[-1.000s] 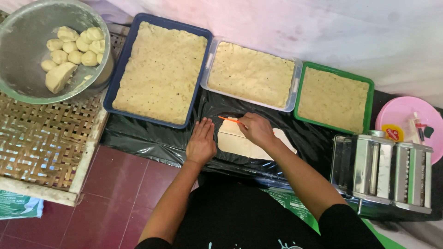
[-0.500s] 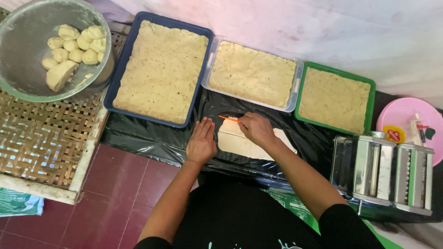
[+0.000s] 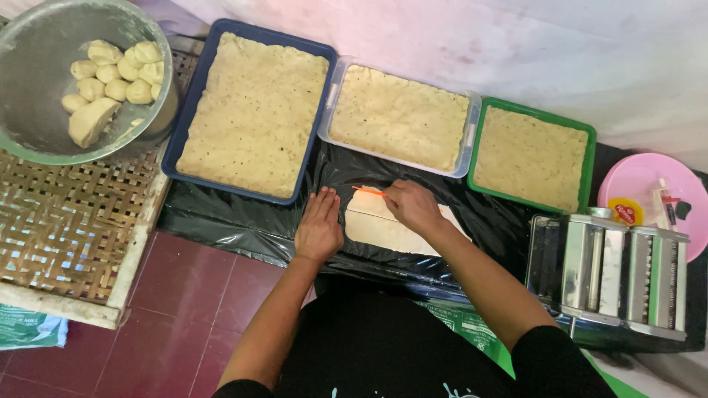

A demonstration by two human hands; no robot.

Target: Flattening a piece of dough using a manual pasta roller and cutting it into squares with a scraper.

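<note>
A pale flat sheet of dough (image 3: 380,228) lies on black plastic sheeting (image 3: 221,221) on the floor in front of me. My left hand (image 3: 319,225) rests flat, fingers together, on the plastic at the sheet's left edge. My right hand (image 3: 413,206) is closed on a thin orange cutter (image 3: 367,191) whose tip lies at the sheet's far edge. Part of the dough is hidden under my right hand and forearm.
Beyond the sheet stand a blue tray (image 3: 188,125), a clear tray (image 3: 470,140) and a green tray (image 3: 588,158), each filled with flattened dough. A metal bowl (image 3: 29,66) of dough balls sits on a woven bamboo rack (image 3: 59,228) at left. A metal pasta roller (image 3: 612,273) and pink plate (image 3: 634,180) stand at right.
Both hands have stayed almost where they were; the orange cutter has shifted only slightly along the far edge of the dough sheet.
</note>
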